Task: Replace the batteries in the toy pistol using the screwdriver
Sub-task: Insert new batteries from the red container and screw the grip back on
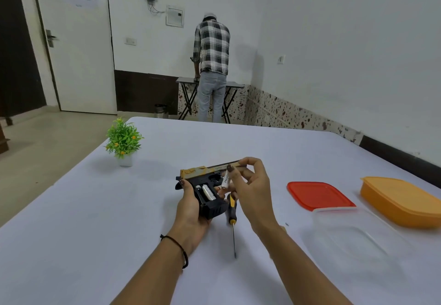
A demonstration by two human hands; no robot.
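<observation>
The person holds the toy pistol (pixel 210 173) just above the middle of the table (pixel 95 209), its barrel pointing toward the right edge. The left hand (pixel 191 205) is wrapped round the back of the grip, fingers curled tight on it and thumb lying up over the rear of the frame. The battery bay (pixel 202 193) in the grip is already open, so I'd say the unscrewing is done. I can't see the cover anywhere. One cell (pixel 208 192) lies seated inside the bay.

The right hand (pixel 250 192) pinches a second, white battery (pixel 225 179) between thumb and forefinger, holding it slanted right at the mouth of the bay, with the other fingers loosely spread. I can't tell whether that cell is going in or coming out.

The screwdriver (pixel 232 209) lies untouched on the table just beside the grip, handle under the hands and tip pointing toward the near edge. A tiny dark speck (pixel 287 224) to its right might be the screw, but it is too small to be sure.

My guess is the job sits about midway. What is left is to get both cells seated, then refit the cover and drive the screw back in.

Toward the right edge sit a red lid (pixel 317 195), an orange container (pixel 401 199) and a clear tub (pixel 353 235).
</observation>
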